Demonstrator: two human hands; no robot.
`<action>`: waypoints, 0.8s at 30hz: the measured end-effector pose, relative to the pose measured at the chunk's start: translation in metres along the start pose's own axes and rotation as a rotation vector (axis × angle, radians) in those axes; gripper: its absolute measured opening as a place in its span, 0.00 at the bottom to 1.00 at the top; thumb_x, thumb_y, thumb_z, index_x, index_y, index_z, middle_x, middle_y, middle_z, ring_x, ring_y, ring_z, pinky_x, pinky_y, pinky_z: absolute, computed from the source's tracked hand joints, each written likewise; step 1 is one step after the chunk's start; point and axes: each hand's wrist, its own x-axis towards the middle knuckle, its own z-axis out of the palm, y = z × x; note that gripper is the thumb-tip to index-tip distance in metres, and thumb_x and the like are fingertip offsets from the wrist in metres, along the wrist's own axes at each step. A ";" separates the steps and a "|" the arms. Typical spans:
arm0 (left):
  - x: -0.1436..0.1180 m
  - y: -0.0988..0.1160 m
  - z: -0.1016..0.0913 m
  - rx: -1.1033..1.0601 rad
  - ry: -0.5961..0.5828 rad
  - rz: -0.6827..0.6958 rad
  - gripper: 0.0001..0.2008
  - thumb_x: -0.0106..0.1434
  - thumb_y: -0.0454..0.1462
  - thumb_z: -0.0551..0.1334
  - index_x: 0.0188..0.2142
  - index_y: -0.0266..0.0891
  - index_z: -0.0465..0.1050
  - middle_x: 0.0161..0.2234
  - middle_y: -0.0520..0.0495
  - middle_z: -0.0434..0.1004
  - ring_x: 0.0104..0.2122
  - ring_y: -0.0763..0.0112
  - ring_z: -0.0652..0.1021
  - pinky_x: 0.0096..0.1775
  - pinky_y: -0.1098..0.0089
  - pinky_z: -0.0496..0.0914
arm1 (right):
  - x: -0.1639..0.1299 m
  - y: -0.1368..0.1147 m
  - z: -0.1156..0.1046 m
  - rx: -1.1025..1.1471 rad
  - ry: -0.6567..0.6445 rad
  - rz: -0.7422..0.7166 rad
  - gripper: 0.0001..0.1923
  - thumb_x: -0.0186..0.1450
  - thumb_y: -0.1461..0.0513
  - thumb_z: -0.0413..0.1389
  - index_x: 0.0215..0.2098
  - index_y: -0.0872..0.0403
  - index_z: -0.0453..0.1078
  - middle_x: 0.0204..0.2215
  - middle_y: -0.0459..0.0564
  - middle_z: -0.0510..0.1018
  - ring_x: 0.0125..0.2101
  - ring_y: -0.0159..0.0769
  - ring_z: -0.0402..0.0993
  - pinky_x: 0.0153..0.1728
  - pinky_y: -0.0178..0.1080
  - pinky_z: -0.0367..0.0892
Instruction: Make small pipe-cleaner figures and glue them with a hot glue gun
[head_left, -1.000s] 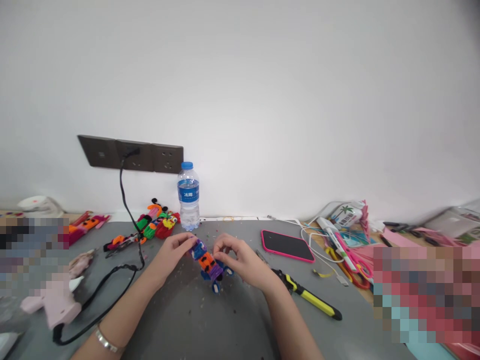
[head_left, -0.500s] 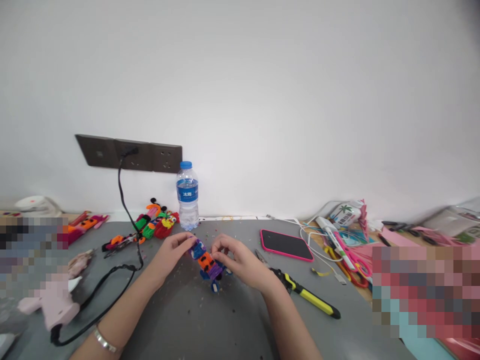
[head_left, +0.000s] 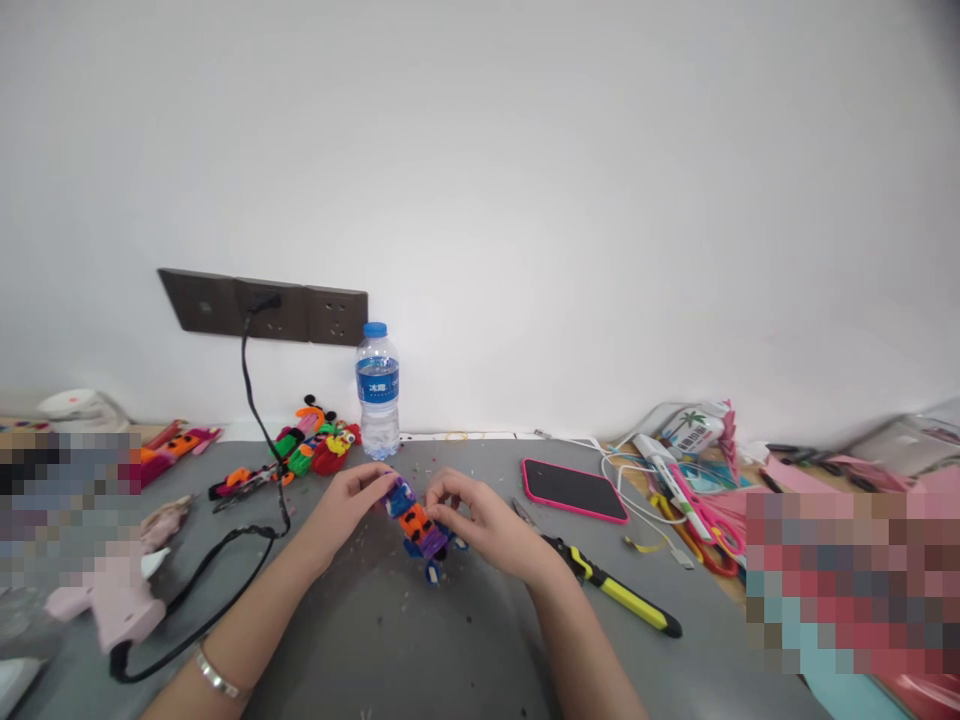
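A small craft figure (head_left: 417, 528) of blue, orange and purple fuzzy pieces lies on the grey table (head_left: 420, 640) between my hands. My left hand (head_left: 341, 505) pinches its far blue end with the fingertips. My right hand (head_left: 480, 522) grips its right side, fingers curled over the purple part. A silver bracelet (head_left: 214, 677) sits on my left wrist. Both forearms rest low over the table.
A water bottle (head_left: 377, 390) stands by the wall. Finished colourful figures (head_left: 311, 448) lie to its left. A pink glue gun (head_left: 112, 600) with a black cord (head_left: 225, 560) sits at left. A pink-cased phone (head_left: 574, 490), yellow-handled cutters (head_left: 615, 592) and scissors (head_left: 701, 520) lie right.
Both hands stay on the figure with only slight finger shifts. The view has tilted a little.
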 end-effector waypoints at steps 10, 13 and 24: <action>0.001 -0.001 0.001 -0.020 0.003 0.001 0.16 0.56 0.50 0.63 0.26 0.39 0.75 0.24 0.53 0.71 0.26 0.69 0.68 0.29 0.72 0.61 | 0.002 0.004 0.000 0.003 0.049 -0.022 0.07 0.68 0.60 0.53 0.33 0.52 0.68 0.31 0.45 0.71 0.33 0.33 0.66 0.36 0.35 0.61; 0.001 -0.002 0.000 -0.028 0.023 -0.013 0.16 0.55 0.50 0.63 0.28 0.39 0.75 0.23 0.53 0.70 0.26 0.70 0.67 0.28 0.73 0.60 | 0.004 0.005 -0.001 -0.012 0.171 -0.062 0.06 0.68 0.60 0.52 0.33 0.52 0.67 0.31 0.46 0.71 0.33 0.34 0.67 0.36 0.36 0.61; 0.008 -0.010 -0.003 -0.395 0.229 -0.068 0.18 0.44 0.47 0.71 0.30 0.38 0.74 0.25 0.52 0.73 0.26 0.71 0.72 0.29 0.72 0.65 | 0.013 0.037 -0.008 0.146 0.839 -0.038 0.16 0.67 0.50 0.49 0.46 0.51 0.61 0.33 0.50 0.73 0.32 0.39 0.70 0.37 0.42 0.66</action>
